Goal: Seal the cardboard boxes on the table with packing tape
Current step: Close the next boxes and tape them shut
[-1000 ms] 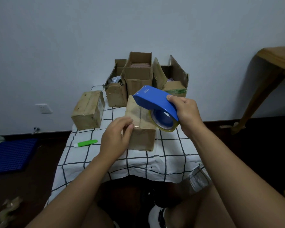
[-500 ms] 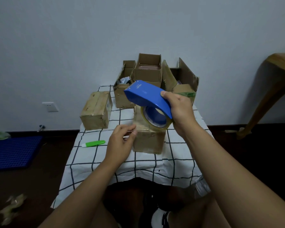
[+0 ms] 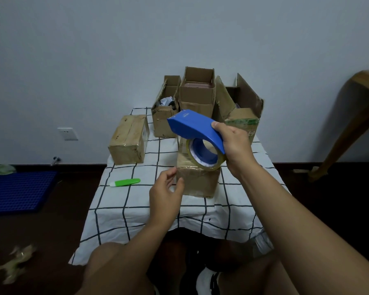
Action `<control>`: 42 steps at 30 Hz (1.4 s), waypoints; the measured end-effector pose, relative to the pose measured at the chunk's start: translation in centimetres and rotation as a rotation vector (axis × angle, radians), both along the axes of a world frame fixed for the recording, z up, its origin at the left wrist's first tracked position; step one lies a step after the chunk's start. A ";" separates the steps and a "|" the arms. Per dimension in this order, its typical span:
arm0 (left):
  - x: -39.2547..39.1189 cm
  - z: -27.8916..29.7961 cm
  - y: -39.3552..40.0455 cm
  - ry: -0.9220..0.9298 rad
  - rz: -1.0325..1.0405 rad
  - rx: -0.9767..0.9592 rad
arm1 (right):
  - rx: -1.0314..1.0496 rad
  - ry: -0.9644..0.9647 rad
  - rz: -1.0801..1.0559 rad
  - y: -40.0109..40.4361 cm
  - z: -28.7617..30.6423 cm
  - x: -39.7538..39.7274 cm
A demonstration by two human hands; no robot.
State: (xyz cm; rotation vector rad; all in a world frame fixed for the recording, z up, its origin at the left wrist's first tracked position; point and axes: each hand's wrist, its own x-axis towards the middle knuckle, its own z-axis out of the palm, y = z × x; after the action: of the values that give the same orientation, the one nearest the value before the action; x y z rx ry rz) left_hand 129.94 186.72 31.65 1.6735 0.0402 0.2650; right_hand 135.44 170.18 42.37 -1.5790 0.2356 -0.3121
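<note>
The right hand (image 3: 235, 145) is gripping the rear of a blue tape dispenser (image 3: 195, 127), fingers and thumb curled round its curved shell, and is holding it tilted over the near cardboard box (image 3: 197, 182). The roll of clear tape (image 3: 202, 155) is hanging under the shell and seems to be touching the box top, whose surface is looking glossy with tape already laid. The left hand (image 3: 165, 194) is hovering just beside the box's near left corner, thumb and forefinger drawn close together; whether they are pinching a tape end is impossible to tell.

Beyond the left hand a closed, taped box (image 3: 128, 143) is lying on its own, and a green cutter (image 3: 126, 182) is lying between it and that hand. Beyond the right hand three open boxes (image 3: 197, 96) are standing clustered with flaps up.

Everything is resting on a table under a white black-checked cloth (image 3: 136, 211), against a pale wall (image 3: 136, 50). Far left of the left hand a blue mat (image 3: 17, 190) is lying on the dark floor.
</note>
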 end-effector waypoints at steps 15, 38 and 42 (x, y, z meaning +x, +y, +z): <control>2.7 0.7 3.5 -0.092 -0.137 0.200 | -0.031 0.019 0.025 0.1 0.0 -0.4; 2.8 0.7 3.0 -0.257 -0.092 0.496 | 0.015 0.018 0.014 0.0 -0.1 0.1; 2.3 0.7 2.7 -0.271 -0.077 0.485 | 0.005 0.006 0.016 0.1 -0.1 -0.1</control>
State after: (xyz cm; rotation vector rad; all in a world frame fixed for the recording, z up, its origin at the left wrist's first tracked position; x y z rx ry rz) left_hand 132.22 189.43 32.37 2.0980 -0.3132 0.4678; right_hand 135.35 170.31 42.31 -1.5762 0.2278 -0.2939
